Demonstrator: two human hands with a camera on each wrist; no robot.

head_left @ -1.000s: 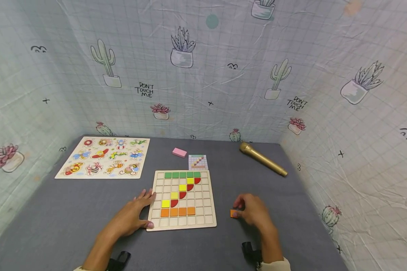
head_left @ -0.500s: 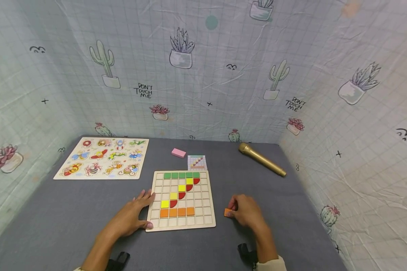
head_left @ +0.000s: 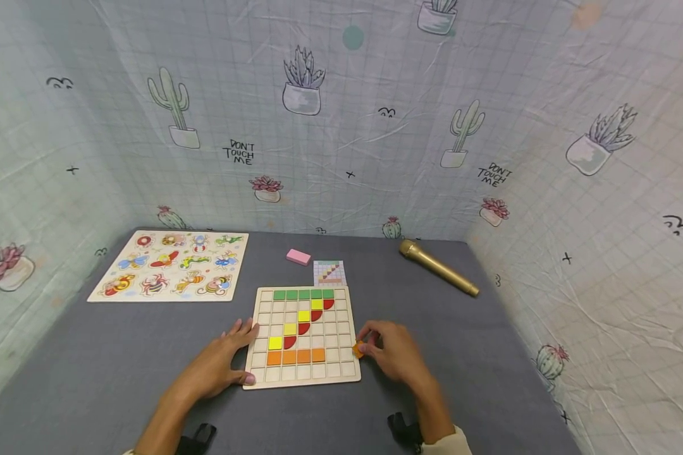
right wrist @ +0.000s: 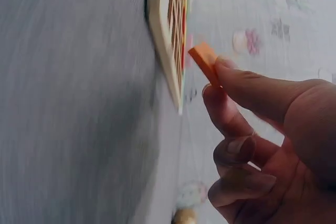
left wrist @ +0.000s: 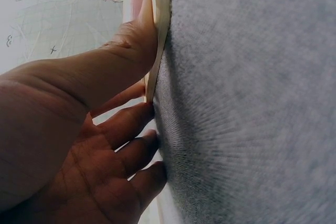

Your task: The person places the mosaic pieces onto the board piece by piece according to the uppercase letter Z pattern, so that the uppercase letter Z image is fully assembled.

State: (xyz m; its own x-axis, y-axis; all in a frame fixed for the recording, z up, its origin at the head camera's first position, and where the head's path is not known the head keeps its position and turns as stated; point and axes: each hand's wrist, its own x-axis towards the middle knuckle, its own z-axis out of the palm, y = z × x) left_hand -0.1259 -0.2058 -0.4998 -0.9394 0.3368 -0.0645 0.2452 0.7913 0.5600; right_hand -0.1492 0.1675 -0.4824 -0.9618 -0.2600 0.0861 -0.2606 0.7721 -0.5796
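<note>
A square wooden grid board point(head_left: 341, 371) lies on the grey table. Green squares fill part of its top row, and yellow squares with red quarter-circle pieces form a diagonal. Lower down, a row of orange squares point(head_left: 289, 357) sits in the cells. My left hand point(head_left: 219, 363) rests at the board's left edge, thumb on the near corner, fingers spread and fairly straight. Between thumb and index finger, my right hand point(head_left: 395, 351) pinches an orange square tile point(right wrist: 206, 60). In the right wrist view the tile is tilted and held off the table, close to the board's right edge.
Behind the board lies a small pattern card point(head_left: 330, 273), with a pink block point(head_left: 298, 256) beside it. An insect picture puzzle board point(head_left: 167, 265) is at the back left. At the back right lies a gold microphone point(head_left: 439, 268). Printed cloth walls point(head_left: 341, 126) surround the table.
My right hand has carried the orange square tile leftward from the table to the board's right edge, tilting it. My left hand stays in place on the board.
</note>
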